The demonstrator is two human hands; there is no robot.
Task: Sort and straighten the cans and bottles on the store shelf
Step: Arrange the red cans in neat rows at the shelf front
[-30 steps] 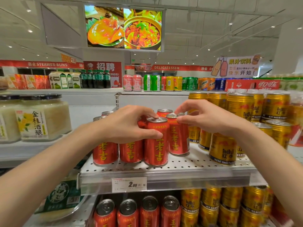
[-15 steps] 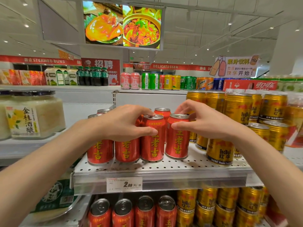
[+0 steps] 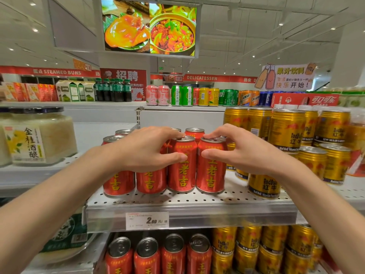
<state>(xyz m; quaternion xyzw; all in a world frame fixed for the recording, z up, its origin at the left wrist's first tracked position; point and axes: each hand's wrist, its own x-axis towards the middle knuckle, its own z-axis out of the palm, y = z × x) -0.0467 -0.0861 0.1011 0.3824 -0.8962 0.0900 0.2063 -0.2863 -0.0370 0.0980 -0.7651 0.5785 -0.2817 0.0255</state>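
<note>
The perforated metal shelf (image 3: 197, 202) carries the whole display, with a stock of gold cans (image 3: 286, 133) banked on its right side and a front row of four red cans along its edge. Over the last second that row has been closed up: the two right-hand red cans, formerly staggered with one set further back, are now seen side by side and touching, labels facing forward. The third red can (image 3: 182, 167) is gripped by the left hand (image 3: 146, 149), its thumb pressed on the label and its fingers curled over the rim. The fourth red can (image 3: 211, 169) is held likewise by the right hand (image 3: 243, 149), thumb on the can's upper front and fingertips arched onto the lid. The two leftmost red cans (image 3: 118, 182) are partly hidden behind the left forearm, so their alignment cannot be fully judged. From this, the straightening of the red front row is judged nearly finished; the gold cans beside it, stacked unevenly, appear not yet dealt with. A price tag (image 3: 147, 220) is fixed to the shelf lip below.
</note>
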